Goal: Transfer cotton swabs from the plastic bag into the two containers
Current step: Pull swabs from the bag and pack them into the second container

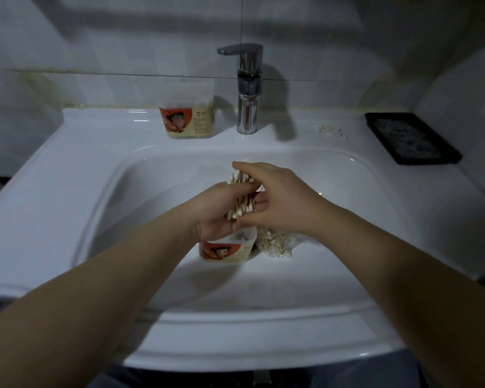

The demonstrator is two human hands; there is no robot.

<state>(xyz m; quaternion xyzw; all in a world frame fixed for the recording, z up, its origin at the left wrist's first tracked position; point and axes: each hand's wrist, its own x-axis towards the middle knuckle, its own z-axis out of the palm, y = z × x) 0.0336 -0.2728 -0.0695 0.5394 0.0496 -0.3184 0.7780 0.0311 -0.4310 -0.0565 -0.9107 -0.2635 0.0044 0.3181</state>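
Two bare hands are meeting over the white ceramic sink (95,191). The left hand (217,212) is lying palm up, fingers (261,204) curling round a bundle of wooden-stick cotton swabs (238,179). The right hand (277,200) is covering it, fingers (244,167) and thumb gripping the same bundle end to end. In the basin, a clear plastic container with red-orange label (224,252) is sitting just under the left hand, with a clear plastic bag of swabs (275,243) just beside it on the right. On the sink ledge, a second matching container (186,119) is standing left of the chrome faucet (247,107). Some loose swabs (331,131) and a black rectangular tray (412,138) are lying on the ledge at right.
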